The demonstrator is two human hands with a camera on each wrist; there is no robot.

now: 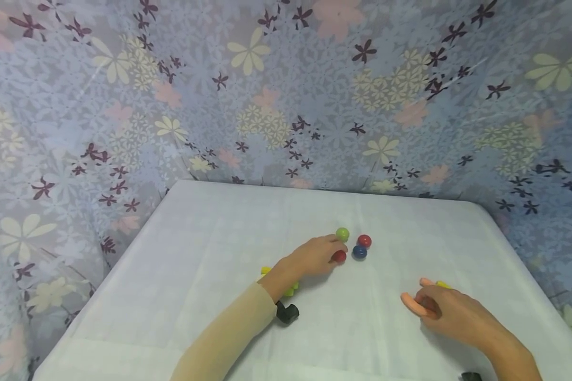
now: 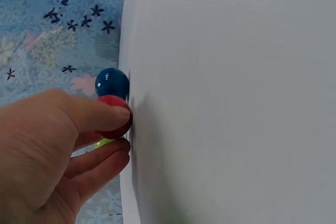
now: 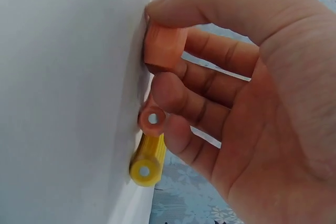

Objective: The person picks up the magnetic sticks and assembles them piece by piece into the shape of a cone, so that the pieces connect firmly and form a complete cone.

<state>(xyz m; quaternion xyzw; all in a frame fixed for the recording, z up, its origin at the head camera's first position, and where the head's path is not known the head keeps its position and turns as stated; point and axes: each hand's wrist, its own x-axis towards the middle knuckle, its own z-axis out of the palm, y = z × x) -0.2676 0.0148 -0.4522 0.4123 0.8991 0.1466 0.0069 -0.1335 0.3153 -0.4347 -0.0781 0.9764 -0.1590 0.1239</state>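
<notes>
My left hand pinches a red ball between thumb and fingers at the tabletop. Close by lie a dark blue ball, a second red ball and a lime green ball. To the right, my right hand holds a curved orange piece, the thumb on one side and fingertips behind it. Just below it in the right wrist view are the round ends of another orange piece and a yellow stick, each with a silvery centre.
Under the left forearm, partly hidden, lie yellow and lime green pieces and a black curved piece. Another black piece shows at the bottom edge near the right wrist. A floral curtain hangs behind the white-covered table.
</notes>
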